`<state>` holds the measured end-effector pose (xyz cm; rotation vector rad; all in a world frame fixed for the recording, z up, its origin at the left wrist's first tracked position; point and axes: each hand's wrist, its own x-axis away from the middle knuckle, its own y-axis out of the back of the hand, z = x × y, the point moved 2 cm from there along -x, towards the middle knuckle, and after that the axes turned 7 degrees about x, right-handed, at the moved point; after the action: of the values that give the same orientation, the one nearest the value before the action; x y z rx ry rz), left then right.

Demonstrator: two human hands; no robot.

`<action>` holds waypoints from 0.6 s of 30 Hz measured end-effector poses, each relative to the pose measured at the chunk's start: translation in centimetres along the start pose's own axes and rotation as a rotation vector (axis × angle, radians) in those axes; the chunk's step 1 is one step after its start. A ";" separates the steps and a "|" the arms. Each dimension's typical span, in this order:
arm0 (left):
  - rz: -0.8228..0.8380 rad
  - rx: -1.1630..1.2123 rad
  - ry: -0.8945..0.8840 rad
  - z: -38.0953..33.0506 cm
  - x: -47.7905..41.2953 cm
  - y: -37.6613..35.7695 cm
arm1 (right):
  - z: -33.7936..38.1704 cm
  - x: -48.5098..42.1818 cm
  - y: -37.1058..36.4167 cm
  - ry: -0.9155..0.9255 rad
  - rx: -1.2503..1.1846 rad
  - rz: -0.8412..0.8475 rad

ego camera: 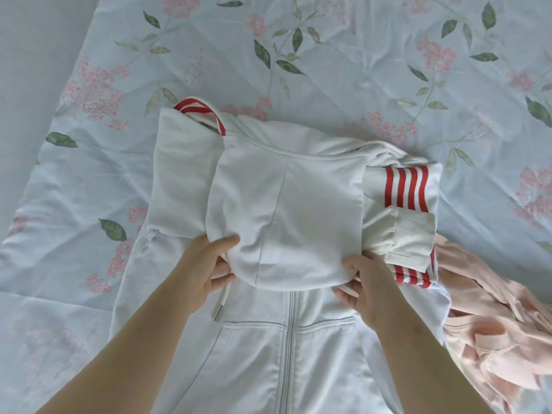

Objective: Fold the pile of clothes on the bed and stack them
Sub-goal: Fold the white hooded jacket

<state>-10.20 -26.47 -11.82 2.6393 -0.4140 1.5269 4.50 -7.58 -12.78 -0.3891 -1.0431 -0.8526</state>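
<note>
hoodie: white soft-knit zip-up hoodie [286, 354], front-up in the middle of the bed, zipper down the centre
hood: rounded white hood [286, 216] flipped flat over the chest, curved edge nearest the person
left hand: left hand [206, 270] pinches that edge, thumb on top, fingers under
right hand: right hand [370, 291] grips the same edge, fingers curled beneath
sleeve: red-striped sleeve [406, 186] folded across on the right, ribbed white cuff [412, 234] on top
neighbour: crumpled pale pink garment [493, 339] touching the hoodie's right edge
room: wrinkly light blue floral quilted bedspread [328, 55] stretches beyond the hoodie, far side and left
</note>
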 end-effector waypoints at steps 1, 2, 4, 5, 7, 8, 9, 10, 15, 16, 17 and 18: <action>-0.022 -0.008 -0.047 -0.4 -0.1 -0.2 | 0.3 0.1 -0.1 0.018 0.005 -0.003; -0.034 -0.015 -0.088 -0.8 -0.1 -0.4 | 0.7 0.4 -0.1 0.035 -0.026 -0.002; 0.050 0.094 -0.121 -1.3 0.2 -0.5 | 1.4 0.9 0.0 0.085 -0.210 0.038; 0.147 0.209 -0.123 -1.3 0.6 -0.3 | 1.4 1.2 0.4 0.110 -0.321 0.071; 0.260 0.348 -0.110 0.0 1.2 0.9 | 0.2 1.6 1.1 0.121 -0.395 0.122; 0.225 0.314 -0.094 1.2 1.3 1.7 | -1.0 1.6 1.4 0.102 -0.322 0.113; 0.144 0.206 -0.096 2.4 1.2 2.4 | -2.5 1.4 1.7 0.089 -0.191 0.066; 0.050 0.066 -0.123 3.4 1.0 3.0 | -3.8 1.1 2.0 0.103 -0.047 -0.008; -0.180 -0.247 -0.357 6.6 0.9 3.2 | -6.7 1.8 2.6 0.303 0.368 -0.327; -0.238 -0.351 -0.405 7.4 1.4 3.2 | -7.4 2.5 2.6 0.363 0.477 -0.323; -0.277 -0.488 -0.454 8.3 2.0 3.2 | -8.3 3.4 2.5 0.429 0.588 -0.304; -0.289 -0.630 -0.511 9.2 2.8 3.3 | -9.4 4.3 2.4 0.495 0.702 -0.277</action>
<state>-1.97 -31.94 -14.34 2.3855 -0.4236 0.5051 12.89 -14.05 -13.23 0.5470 -0.8675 -0.7166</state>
